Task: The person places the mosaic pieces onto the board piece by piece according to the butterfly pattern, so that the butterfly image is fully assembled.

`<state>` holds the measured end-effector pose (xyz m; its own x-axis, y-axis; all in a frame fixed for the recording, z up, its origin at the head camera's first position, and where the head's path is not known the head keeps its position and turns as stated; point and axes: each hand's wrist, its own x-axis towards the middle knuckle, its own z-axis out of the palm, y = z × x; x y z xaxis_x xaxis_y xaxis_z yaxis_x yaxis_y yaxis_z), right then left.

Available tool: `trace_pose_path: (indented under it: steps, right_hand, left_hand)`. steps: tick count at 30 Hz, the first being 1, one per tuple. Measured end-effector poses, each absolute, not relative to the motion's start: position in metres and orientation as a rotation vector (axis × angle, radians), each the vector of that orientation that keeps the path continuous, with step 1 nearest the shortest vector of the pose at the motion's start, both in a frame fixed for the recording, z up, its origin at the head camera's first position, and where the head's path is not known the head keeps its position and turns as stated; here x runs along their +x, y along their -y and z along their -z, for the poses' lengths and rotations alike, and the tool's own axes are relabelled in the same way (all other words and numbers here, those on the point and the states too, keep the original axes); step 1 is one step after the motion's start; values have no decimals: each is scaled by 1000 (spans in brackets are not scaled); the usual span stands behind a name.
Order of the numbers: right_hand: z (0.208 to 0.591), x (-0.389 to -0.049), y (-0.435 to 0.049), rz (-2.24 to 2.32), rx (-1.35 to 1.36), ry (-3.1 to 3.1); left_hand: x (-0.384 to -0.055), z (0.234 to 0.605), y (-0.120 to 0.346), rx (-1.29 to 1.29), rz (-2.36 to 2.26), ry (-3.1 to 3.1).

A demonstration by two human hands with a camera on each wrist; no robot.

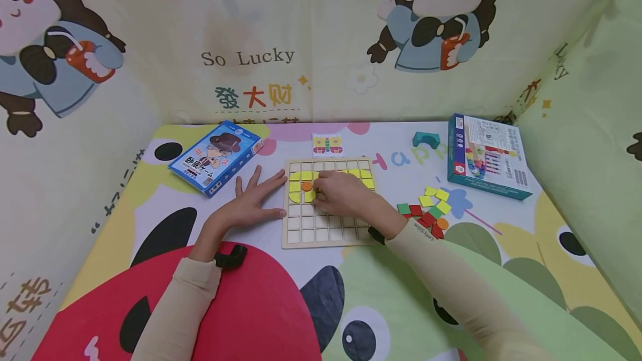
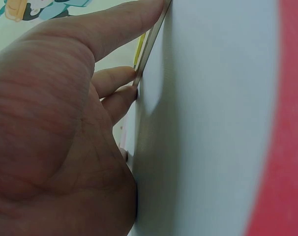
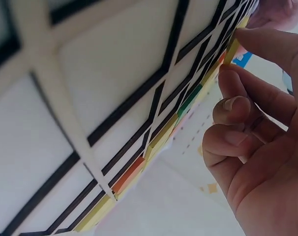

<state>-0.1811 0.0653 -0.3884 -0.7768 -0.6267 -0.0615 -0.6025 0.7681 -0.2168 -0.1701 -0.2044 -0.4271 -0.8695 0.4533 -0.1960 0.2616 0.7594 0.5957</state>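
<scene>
A wooden grid board (image 1: 301, 244) lies on the table, its upper rows partly filled with yellow tiles (image 1: 294, 186) and an orange round piece (image 1: 307, 186). My right hand (image 1: 346, 194) reaches over the middle of the board and hides part of it. Between thumb and index finger it pinches a yellow tile (image 3: 231, 51), seen in the right wrist view. My left hand (image 1: 253, 200) rests on the table with fingers spread, thumb and fingertips at the board's left rim. Behind the board lies a small card (image 1: 327, 145) with a coloured butterfly pattern.
Loose red, green, yellow and orange pieces (image 1: 426, 219) lie right of the board, partly behind the right forearm. A blue game box (image 1: 215, 157) is at back left, another box (image 1: 489, 155) at back right. Near that one sits a teal arch block (image 1: 426, 139).
</scene>
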Motion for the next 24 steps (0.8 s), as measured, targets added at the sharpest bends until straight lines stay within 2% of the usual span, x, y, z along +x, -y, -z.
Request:
trace_pose_path:
  steps: [24]
  right_hand:
    - [390, -182, -62, 251, -1000, -2816]
  left_hand:
    - [-171, 430, 206, 550, -817, -2630]
